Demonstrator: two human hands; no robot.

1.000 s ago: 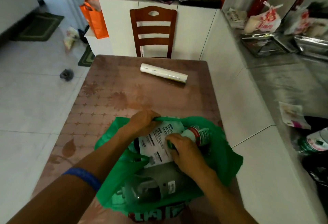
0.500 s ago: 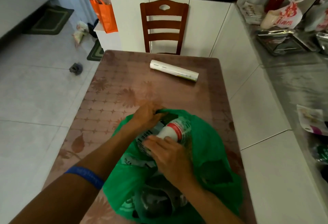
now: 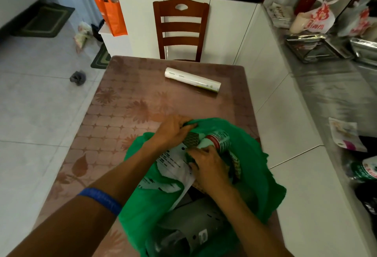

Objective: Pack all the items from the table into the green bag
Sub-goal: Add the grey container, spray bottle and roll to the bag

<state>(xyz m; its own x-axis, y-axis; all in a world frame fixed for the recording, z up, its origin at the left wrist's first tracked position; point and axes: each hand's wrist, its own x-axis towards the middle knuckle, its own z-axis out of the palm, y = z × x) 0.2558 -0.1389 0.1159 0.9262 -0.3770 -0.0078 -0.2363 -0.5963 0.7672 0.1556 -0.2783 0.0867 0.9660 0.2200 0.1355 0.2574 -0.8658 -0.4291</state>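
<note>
Meanwhile both hands work inside the green bag [image 3: 251,167] at the desk's [image 3: 126,106] six o'clock edge, left hand [image 3: 173,132] gripping its rim, right hand [image 3: 208,165] pinching a white package [image 3: 173,163], while the white roll [image 3: 191,79] lies flat toward twelve, long axis ten-to-four.

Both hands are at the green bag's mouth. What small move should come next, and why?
Probably let go with the right hand and reach for the white roll. It is the only item lying on the table, near the far edge by the chair, while the other items already sit in the green bag. The left hand grips the bag's rim, so it can hold the mouth open.
</note>
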